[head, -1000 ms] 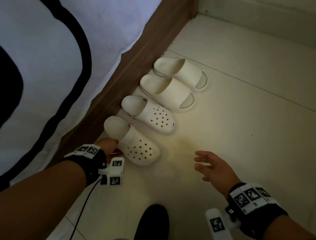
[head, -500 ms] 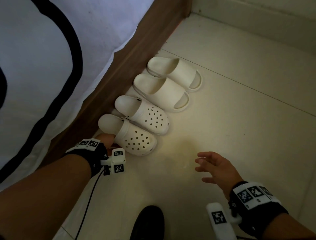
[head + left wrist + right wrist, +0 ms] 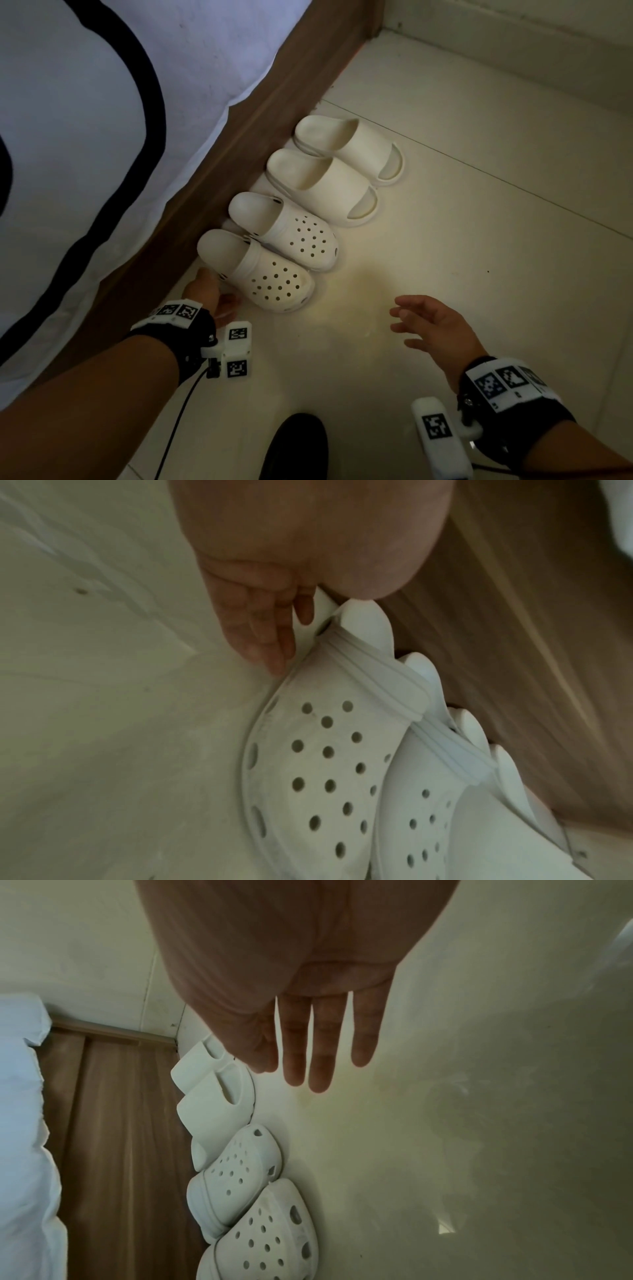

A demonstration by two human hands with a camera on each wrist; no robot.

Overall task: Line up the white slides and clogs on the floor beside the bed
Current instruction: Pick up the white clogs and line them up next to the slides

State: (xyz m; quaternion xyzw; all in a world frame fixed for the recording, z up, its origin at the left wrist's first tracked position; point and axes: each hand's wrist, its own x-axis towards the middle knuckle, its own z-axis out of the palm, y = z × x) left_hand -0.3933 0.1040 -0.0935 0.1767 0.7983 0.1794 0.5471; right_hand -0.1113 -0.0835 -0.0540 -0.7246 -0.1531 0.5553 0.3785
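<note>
Clogs [image 3: 274, 255] between slides [image 3: 335, 171] and left hand [image 3: 205, 291]

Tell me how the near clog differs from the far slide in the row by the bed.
The near clog has a closed toe dotted with round holes and a strap; the far slide has a plain smooth band and an open toe. The clog lies at the row's near end with the left hand at its heel side; the slide lies at the far end, untouched. Both are white, sit flat on the floor, heels toward the bed frame.

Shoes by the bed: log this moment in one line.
shoes: two slides, two clogs in row along bed frame | left hand: fingers at nearest clog's heel | right hand: open above floor
</note>
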